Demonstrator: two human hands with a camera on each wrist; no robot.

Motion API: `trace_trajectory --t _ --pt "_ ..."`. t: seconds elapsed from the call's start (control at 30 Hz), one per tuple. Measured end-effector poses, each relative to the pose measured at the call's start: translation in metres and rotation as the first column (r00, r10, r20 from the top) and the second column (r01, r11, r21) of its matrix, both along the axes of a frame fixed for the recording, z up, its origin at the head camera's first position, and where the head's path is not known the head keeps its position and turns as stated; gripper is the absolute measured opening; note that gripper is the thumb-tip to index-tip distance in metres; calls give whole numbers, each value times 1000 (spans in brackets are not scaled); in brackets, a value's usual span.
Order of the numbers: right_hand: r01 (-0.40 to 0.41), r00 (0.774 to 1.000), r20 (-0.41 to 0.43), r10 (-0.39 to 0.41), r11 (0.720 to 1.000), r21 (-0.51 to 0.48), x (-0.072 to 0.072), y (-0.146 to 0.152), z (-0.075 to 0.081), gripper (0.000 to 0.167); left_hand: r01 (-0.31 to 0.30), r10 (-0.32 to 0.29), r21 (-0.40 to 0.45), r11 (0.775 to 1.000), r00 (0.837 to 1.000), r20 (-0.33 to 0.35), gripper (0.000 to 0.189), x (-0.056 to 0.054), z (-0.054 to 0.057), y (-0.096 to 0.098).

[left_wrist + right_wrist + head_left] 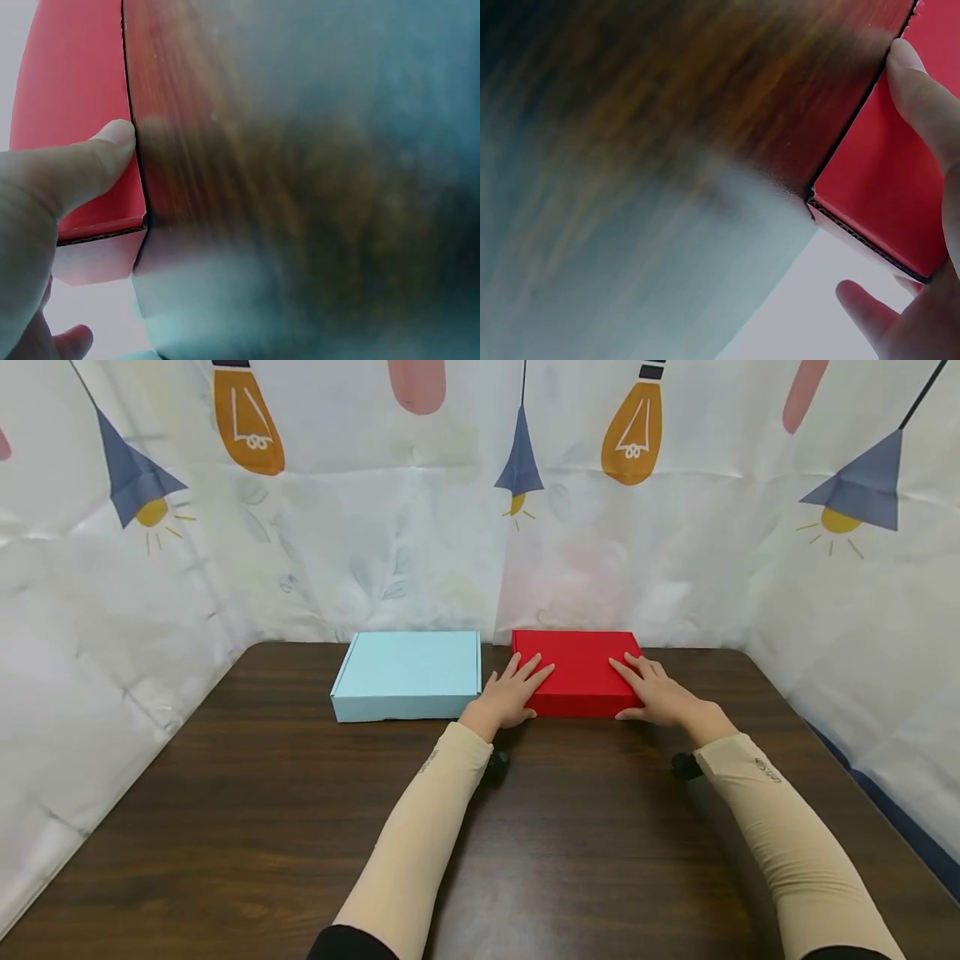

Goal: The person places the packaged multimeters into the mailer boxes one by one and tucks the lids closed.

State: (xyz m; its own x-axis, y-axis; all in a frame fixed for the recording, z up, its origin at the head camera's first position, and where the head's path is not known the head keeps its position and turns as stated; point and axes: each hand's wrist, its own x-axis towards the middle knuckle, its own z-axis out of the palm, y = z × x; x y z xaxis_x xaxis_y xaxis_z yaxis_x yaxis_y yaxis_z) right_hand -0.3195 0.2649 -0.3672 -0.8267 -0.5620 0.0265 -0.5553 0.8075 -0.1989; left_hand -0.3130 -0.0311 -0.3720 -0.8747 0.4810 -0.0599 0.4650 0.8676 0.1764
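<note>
A closed red cardboard box [577, 664] lies flat at the table's back edge. My left hand [506, 700] is at its left front corner, fingers spread and reaching over the lid. In the left wrist view the thumb [97, 161] lies on the red front face, its tip by the bottom edge. My right hand [660, 695] is at the right front corner, fingers stretched along the lid's right side. The right thumb [922, 97] touches the front face near the tabletop. Both palms are hidden in the head view.
A closed light blue box [408, 668] lies left of the red one, a narrow gap between them. The dark wooden table [225, 827] spreads out in front. White printed cloth [330, 552] hangs behind and along both sides.
</note>
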Motion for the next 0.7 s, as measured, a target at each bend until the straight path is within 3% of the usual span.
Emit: trace_trajectory --t 0.43,0.7 --pt "17 1000 22 -16 1000 -12 0 3 1 97 -17 16 -50 999 999 -31 99 -5 -3 7" --pt "48 996 73 -48 999 -1 -4 2 1 103 -22 19 -79 997 999 -33 98 -1 1 5"
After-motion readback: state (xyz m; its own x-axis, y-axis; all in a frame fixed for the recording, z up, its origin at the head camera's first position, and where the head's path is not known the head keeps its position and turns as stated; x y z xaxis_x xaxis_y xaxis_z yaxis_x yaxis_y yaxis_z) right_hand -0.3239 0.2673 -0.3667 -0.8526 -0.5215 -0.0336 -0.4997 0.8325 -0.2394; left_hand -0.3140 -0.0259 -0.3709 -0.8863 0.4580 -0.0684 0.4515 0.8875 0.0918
